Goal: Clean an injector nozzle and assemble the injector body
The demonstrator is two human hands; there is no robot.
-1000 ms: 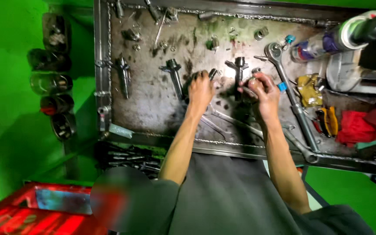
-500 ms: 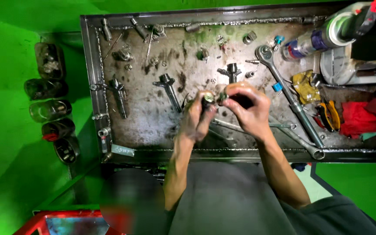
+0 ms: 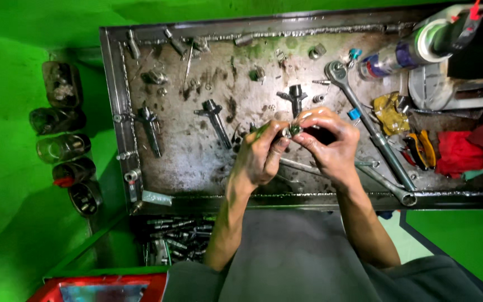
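Note:
My left hand [image 3: 259, 155] and my right hand [image 3: 326, 144] meet above the middle of a dirty metal work tray [image 3: 185, 162]. Between their fingertips they pinch a small dark metal part [image 3: 293, 131]. A thin tool sticks out of my left hand's fingers toward the upper left. My right hand curls around a dark piece that its fingers mostly hide. Fuel-injector-like parts lie on the tray: one [image 3: 217, 120] left of my hands, one [image 3: 296, 98] just beyond them, and one [image 3: 148, 127] near the left wall.
A long ratchet wrench [image 3: 364, 123] lies diagonally to the right of my hands. Yellow-handled pliers [image 3: 420, 148], a red rag [image 3: 459, 150] and a spray can [image 3: 403, 53] sit at the right. Several jars [image 3: 62, 145] stand left of the tray. Loose bolts [image 3: 177, 240] lie below its front edge.
My hands lifted off the tray surface and came together, holding the small part between them. The view shifted so the tray sits a little lower and to the right.

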